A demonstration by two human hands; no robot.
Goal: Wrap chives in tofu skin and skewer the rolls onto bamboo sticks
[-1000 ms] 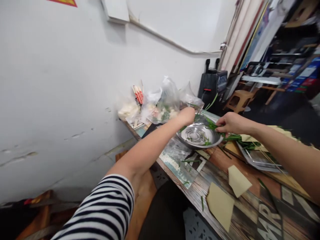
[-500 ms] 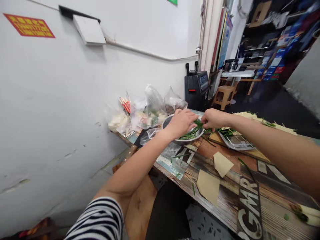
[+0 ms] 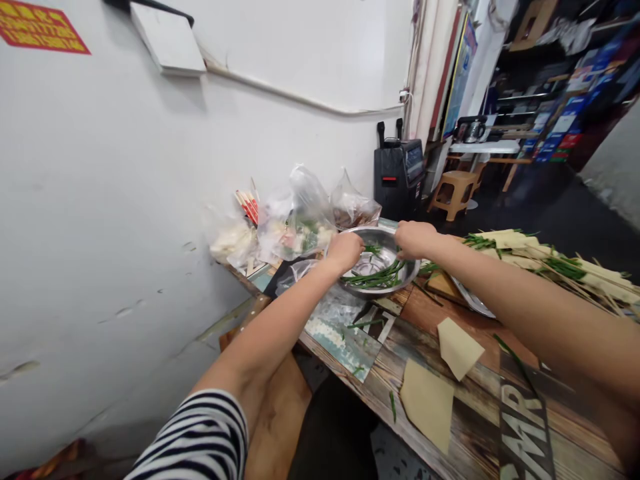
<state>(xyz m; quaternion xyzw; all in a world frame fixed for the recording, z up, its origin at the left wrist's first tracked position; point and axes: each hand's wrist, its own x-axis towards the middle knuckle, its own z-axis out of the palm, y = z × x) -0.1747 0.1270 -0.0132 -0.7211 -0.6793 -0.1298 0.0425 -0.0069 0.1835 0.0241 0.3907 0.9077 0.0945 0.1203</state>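
Observation:
A round metal bowl [image 3: 407, 272] stands near the table's far left part, with long green chives [image 3: 373, 279] curved along its near inside. My left hand [image 3: 347, 252] is over the bowl's left side, fingers closed, with short green ends [image 3: 371, 249] at its fingertips. Over the bowl's right rim is my right hand [image 3: 416, 240], its fingers curled downward. What these fingers hold is hidden; a bit of green shows beside them. Two pale tofu-skin-like sheets [image 3: 426, 403] lie on the table nearer me.
Filled clear plastic bags [image 3: 307, 220] stand along the wall behind the bowl. A black speaker [image 3: 399, 177] is beyond. To the right, a metal tray [image 3: 473, 297] and a pile of pale sheets with greens and sticks [image 3: 565, 263] lie on the patterned table [image 3: 383, 390].
My hands, close together over the bowl before, have moved apart to its left and right sides. My left fingers, spread earlier, are now closed. The view has shifted a little.

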